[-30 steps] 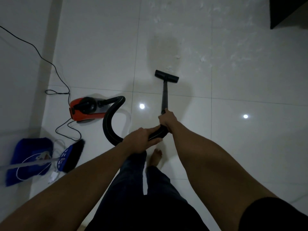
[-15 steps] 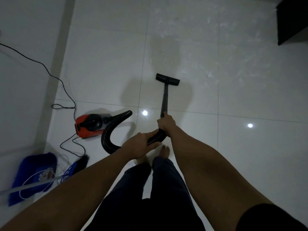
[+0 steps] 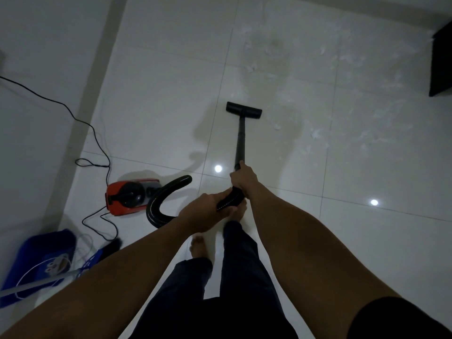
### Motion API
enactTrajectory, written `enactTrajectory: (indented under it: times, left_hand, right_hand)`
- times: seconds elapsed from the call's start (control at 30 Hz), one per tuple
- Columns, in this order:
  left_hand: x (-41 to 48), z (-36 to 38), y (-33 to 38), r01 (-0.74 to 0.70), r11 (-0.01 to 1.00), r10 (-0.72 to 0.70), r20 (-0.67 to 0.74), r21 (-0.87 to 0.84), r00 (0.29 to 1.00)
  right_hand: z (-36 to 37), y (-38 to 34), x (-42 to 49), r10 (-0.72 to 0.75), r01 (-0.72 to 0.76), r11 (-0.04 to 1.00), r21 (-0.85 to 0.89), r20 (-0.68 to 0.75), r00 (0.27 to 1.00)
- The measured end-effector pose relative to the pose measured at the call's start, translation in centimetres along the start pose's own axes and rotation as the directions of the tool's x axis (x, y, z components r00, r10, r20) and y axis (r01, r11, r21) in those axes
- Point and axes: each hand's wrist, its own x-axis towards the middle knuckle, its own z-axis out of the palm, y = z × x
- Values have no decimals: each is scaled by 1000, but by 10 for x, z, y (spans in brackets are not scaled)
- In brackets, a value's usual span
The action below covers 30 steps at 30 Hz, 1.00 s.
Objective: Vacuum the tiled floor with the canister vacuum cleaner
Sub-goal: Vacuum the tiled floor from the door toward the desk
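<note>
A red and black canister vacuum [image 3: 129, 198] sits on the white tiled floor [image 3: 159, 113] at the left. Its black ribbed hose [image 3: 159, 206] loops from the canister to my hands. My left hand [image 3: 208, 211] grips the hose end, and just ahead of it my right hand [image 3: 243, 179] grips the base of the black wand [image 3: 241, 140]. The wand runs forward to the flat black floor head [image 3: 243, 110], which rests on the tiles. White dust and fluff [image 3: 318, 133] lie scattered to the right of and beyond the head.
A black power cord [image 3: 97, 140] trails along the left wall and loops beside the canister. A blue dustpan [image 3: 49, 263] and a brush with a pale handle lie at the lower left. A dark piece of furniture [image 3: 441, 62] stands at the upper right. My bare feet stand below the hands.
The floor head has been drawn back toward me from the dusty patch. I have stepped, and the canister and dustpan have shifted right in view. Both hands keep their hold.
</note>
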Motion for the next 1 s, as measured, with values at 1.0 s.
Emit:
enactTrajectory:
  times: [1.0]
  left_hand:
    - [213,-143,77,156,978,-153,-35,139,988]
  right_hand:
    - [-168,-143,176,-16,19,998,-56,44,999]
